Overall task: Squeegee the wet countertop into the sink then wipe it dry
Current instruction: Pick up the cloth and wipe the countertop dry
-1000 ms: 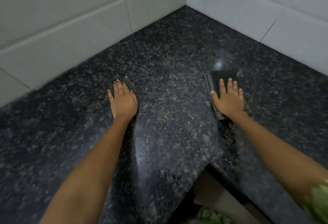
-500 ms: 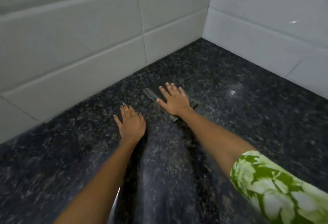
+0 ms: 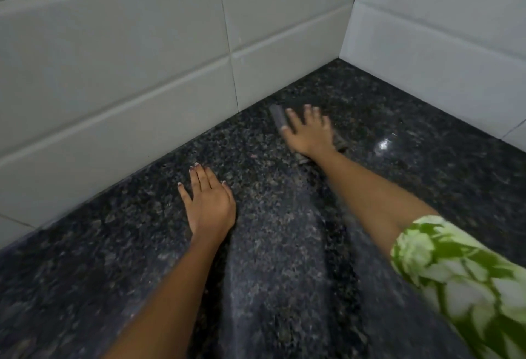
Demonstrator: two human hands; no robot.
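The dark speckled granite countertop fills the lower view. My right hand lies flat with spread fingers on a dark grey folded cloth, pressing it onto the counter close to the back wall near the corner. The hand covers most of the cloth; only its left end and a bit by the wrist show. My left hand rests palm down on the bare counter, nearer to me and to the left, holding nothing. No squeegee or sink is in view.
White tiled walls rise behind the counter and meet a second tiled wall in a corner at the upper right. A light glare spot shines on the counter right of my right hand.
My right hand has slid the cloth left and then away toward the back wall near the corner. My left hand has stayed flat on the counter. The view has tilted up toward the walls.
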